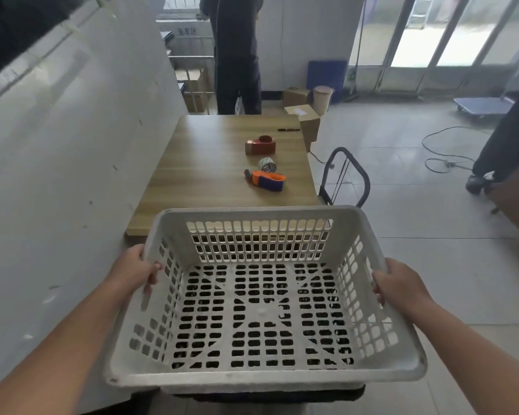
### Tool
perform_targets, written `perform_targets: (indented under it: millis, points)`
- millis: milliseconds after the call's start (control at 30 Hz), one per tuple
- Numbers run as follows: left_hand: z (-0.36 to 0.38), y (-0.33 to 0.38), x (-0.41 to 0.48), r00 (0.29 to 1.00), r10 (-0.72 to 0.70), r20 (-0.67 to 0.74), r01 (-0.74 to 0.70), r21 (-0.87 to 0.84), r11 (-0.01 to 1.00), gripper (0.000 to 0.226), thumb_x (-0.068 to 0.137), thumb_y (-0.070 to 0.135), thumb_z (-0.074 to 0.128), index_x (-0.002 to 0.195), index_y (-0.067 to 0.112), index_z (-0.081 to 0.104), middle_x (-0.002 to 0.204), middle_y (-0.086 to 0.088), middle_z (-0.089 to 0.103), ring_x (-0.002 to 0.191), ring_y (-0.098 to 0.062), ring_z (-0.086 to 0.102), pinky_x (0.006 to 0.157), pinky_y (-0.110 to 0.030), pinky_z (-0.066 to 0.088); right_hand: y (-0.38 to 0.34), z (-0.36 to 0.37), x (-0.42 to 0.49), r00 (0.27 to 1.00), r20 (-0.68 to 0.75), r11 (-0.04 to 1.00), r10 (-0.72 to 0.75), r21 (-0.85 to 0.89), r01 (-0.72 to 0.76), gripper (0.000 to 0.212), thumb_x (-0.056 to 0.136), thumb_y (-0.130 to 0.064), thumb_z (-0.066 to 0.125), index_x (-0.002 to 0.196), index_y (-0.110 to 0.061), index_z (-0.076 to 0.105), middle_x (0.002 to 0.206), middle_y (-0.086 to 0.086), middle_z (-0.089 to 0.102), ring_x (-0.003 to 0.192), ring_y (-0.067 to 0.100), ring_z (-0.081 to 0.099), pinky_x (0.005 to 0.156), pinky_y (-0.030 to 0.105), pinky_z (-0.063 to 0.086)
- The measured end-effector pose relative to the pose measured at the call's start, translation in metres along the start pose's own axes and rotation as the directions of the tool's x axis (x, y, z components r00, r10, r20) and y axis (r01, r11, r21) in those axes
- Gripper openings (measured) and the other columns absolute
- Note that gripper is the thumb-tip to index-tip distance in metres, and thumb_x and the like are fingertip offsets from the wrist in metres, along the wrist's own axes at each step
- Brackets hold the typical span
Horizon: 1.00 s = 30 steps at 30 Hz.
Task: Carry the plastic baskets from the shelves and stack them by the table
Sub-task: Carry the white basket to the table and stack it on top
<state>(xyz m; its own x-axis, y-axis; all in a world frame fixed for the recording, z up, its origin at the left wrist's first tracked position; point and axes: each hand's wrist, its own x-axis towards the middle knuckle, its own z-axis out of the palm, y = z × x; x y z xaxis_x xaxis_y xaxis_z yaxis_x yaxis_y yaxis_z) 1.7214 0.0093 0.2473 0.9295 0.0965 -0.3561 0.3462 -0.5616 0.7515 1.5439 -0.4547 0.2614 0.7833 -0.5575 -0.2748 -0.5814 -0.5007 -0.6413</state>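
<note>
A white, rectangular plastic basket with slotted walls and floor (261, 298) was held level in front of the person, its open top up and nothing inside it. The left hand (137, 272) was closed over the left rim, thumb hooked inside the wall, and the right hand (397, 283) was closed over the right rim in the same way, so the load sat evenly between both arms and neither hand was nearer to it than the other. The basket's long axis seemed to run away from the person, toward the near edge of the light wood-grain table (210, 163), which lay straight ahead and slightly left; the far rim of the basket overlapped that edge in view, though whether it was above or short of it could not be told. A dark shape (270, 395) showed directly beneath the basket's near rim, possibly a stack already on the floor, but too little of it was visible to say. If so, the coming move was likely a straight lowering, with the rims kept square to whatever lay below. A black folding trolley handle (346, 175) stood just right of the table.
</note>
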Motion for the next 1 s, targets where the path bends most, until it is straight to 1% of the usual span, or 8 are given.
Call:
perform_targets:
  millis: [167,333,600,700,800,900,967,1000]
  points:
    - [0.001,-0.002,-0.002,1.000,-0.005,0.007,0.005,-0.007,1.000,0.017,0.089,-0.007,0.057,0.100,0.006,0.058,0.086,-0.021,0.066,0.064,-0.032,0.060,0.048,-0.036,0.046,0.009,0.000,-0.002,1.000,0.015,1.000,0.022,0.003,-0.022,0.012,0.087,-0.010,0.049,0.080,-0.006,0.058,0.065,0.014,0.068,0.045,0.024,0.060,0.058,0.044,0.056]
    - [0.003,-0.004,-0.006,1.000,-0.021,0.000,0.021,-0.018,1.000,0.018,0.091,-0.003,0.057,0.105,0.008,0.058,0.089,-0.018,0.066,0.068,-0.031,0.064,0.047,-0.035,0.046,0.012,0.000,-0.004,1.000,0.017,1.000,0.017,-0.007,-0.017,0.013,0.088,-0.010,0.048,0.078,-0.011,0.057,0.065,0.012,0.068,0.044,0.021,0.060,0.054,0.038,0.055]
    - [0.006,0.002,-0.008,0.999,-0.053,0.002,0.053,-0.009,0.999,0.021,0.093,-0.006,0.053,0.111,0.004,0.056,0.088,-0.020,0.063,0.067,-0.031,0.061,0.045,-0.032,0.043,0.013,-0.001,-0.004,1.000,0.027,1.000,0.011,-0.016,-0.010,0.012,0.086,-0.010,0.047,0.080,-0.009,0.057,0.066,0.014,0.069,0.042,0.021,0.060,0.055,0.040,0.056]
    - [0.006,0.003,-0.009,0.997,-0.068,0.022,0.068,0.003,0.998,0.020,0.093,-0.007,0.053,0.111,0.002,0.055,0.090,-0.020,0.063,0.067,-0.032,0.062,0.042,-0.030,0.043,0.012,-0.003,-0.003,0.999,0.034,1.000,0.011,-0.024,-0.010,0.014,0.085,-0.010,0.045,0.084,-0.008,0.059,0.068,0.014,0.070,0.042,0.021,0.060,0.055,0.039,0.057]
    - [0.005,0.004,-0.010,0.997,-0.067,0.034,0.067,-0.021,0.998,0.020,0.094,-0.004,0.054,0.112,0.004,0.054,0.097,-0.020,0.065,0.074,-0.035,0.068,0.048,-0.034,0.046,0.011,-0.003,-0.001,0.999,0.045,0.999,0.000,-0.032,0.001,0.014,0.086,-0.011,0.045,0.086,-0.010,0.059,0.068,0.013,0.070,0.044,0.021,0.061,0.057,0.039,0.057]
    - [0.004,0.005,-0.015,0.998,-0.051,0.039,0.053,-0.031,0.998,0.021,0.093,0.002,0.061,0.112,0.008,0.056,0.102,-0.020,0.065,0.083,-0.039,0.072,0.056,-0.039,0.052,0.014,-0.006,0.000,0.995,0.097,0.998,0.014,-0.059,-0.008,0.013,0.086,-0.014,0.045,0.092,-0.014,0.057,0.069,0.010,0.071,0.049,0.023,0.066,0.064,0.041,0.060]
    - [0.003,0.004,-0.019,0.999,-0.035,0.030,0.036,-0.012,0.999,0.027,0.091,0.005,0.066,0.116,0.007,0.057,0.100,-0.020,0.066,0.087,-0.039,0.070,0.058,-0.040,0.054,0.017,-0.011,-0.001,0.991,0.134,0.995,0.012,-0.097,0.001,0.018,0.086,-0.020,0.045,0.100,-0.017,0.056,0.074,0.008,0.072,0.060,0.025,0.070,0.071,0.043,0.059]
    - [0.002,0.003,-0.020,0.999,-0.022,0.024,0.022,-0.002,1.000,0.031,0.090,0.007,0.067,0.119,0.007,0.057,0.098,-0.020,0.066,0.086,-0.038,0.069,0.059,-0.042,0.055,0.019,-0.012,-0.001,0.990,0.138,0.994,0.005,-0.110,0.010,0.023,0.087,-0.024,0.046,0.108,-0.019,0.056,0.079,0.006,0.072,0.067,0.025,0.070,0.072,0.041,0.057]
